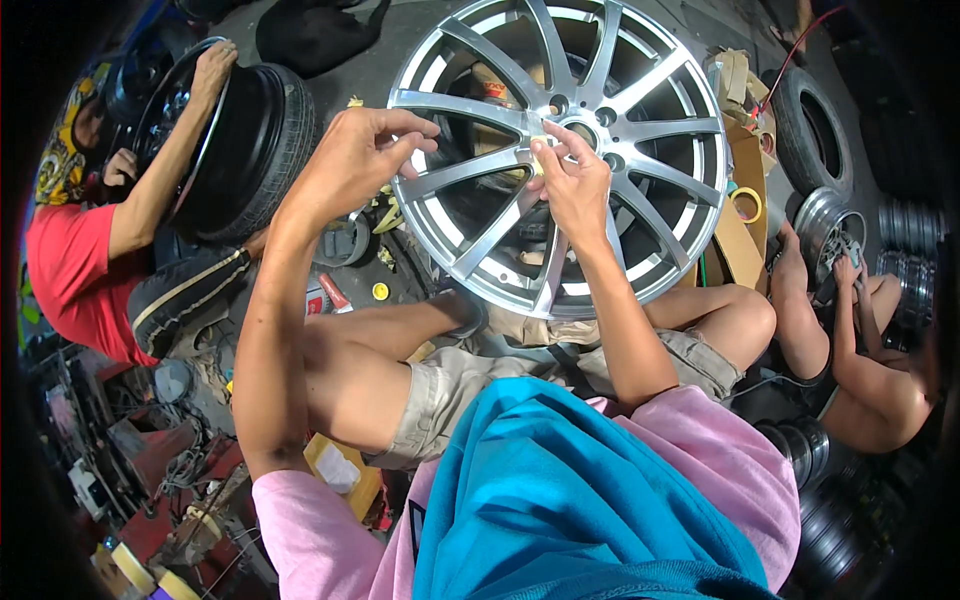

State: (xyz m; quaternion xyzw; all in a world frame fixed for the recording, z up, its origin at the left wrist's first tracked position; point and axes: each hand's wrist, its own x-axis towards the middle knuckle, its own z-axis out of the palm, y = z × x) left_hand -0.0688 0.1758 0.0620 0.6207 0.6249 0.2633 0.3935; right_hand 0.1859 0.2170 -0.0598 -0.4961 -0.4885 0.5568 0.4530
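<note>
A silver multi-spoke alloy wheel rim [452,183] is tilted face-up in front of me, above my legs. My right hand [578,195] is over its hub, fingers closed on a small pale yellow piece [540,157] against a spoke's inner end. Whether that piece is tape or a pad I cannot make out. At the rim's left side is my left hand [372,152], its fingers curved and apart over the outer edge, with nothing visible in them.
On the left, a person in a red shirt [75,270] handles a tyred wheel [270,150]. At right, another person's hands [848,272] work on a smaller rim [822,225]. Beside my rim stand a cardboard box [738,250], a yellow tape roll [746,205] and a tyre [805,125].
</note>
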